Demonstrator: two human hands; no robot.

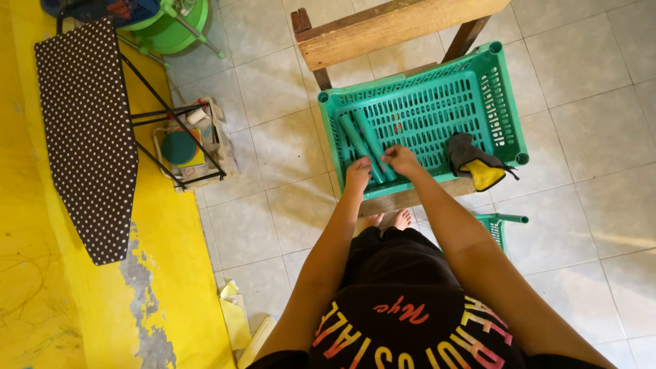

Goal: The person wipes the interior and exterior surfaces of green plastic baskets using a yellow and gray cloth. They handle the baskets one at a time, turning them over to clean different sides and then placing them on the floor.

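You stand over a green plastic basket (471,89) that rests on a wooden bench (383,31), and both your hands are at its near edge, on two green tubes (365,142) that lie side by side in the left part of the basket. The tubes point from the far left corner toward you, and their near ends are under your fingers.

To do this step well, take the tubes near their ends with a firm hold and keep them parallel, so that one does not roll away over the slotted floor of the basket. Keep your wrists low over the rim, and do not push the basket, because it sits on a narrow bench and, as I judge it, could slide.

Your left hand (357,175) has a narrow grip: the fingers are curled down over the end of the left tube and they touch it. Your right hand (401,161) is also nearly closed, its fingertips pinching the end of the right tube. I cannot tell if either tube is lifted already or only touched.

A grey and yellow cloth (475,164) lies in the basket just to the right of your right hand, apart from the tubes.
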